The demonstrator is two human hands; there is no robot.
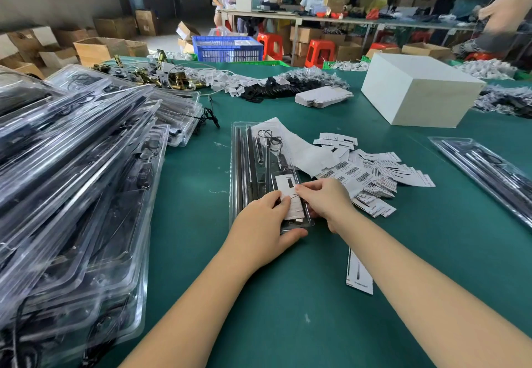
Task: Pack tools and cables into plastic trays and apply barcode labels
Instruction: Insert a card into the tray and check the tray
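Nearest to me on the green tabletop [288,295] a long white card strip [359,274] lies flat, just right of my right forearm. Beyond it both my hands meet over the near end of the clear plastic tray [253,166], which lies lengthwise away from me in the middle of the tabletop with dark rods in its left channels and a thin looped cable [270,137] near its far end. My left hand [267,223] holds the tray's near end, thumb curled under the near edge and fingers lying over the top, fingertips touching the white label [290,194] that sits on the tray's near right compartment. My right hand [322,197] pinches that label at its right edge between thumb and fingers. Just right of the tray a loose heap of barcode labels [371,174] spreads over the tabletop, with a curled backing sheet [299,148] reaching over the tray's far right side. Along the left edge a tall stack of filled trays [74,180] leans. At the right edge another filled tray [486,171] lies apart. Farther off stand a white box [417,91], a small stack of flat cards [322,97], and piles of brass hardware [149,75] and small bagged parts [311,79] along the far edge.
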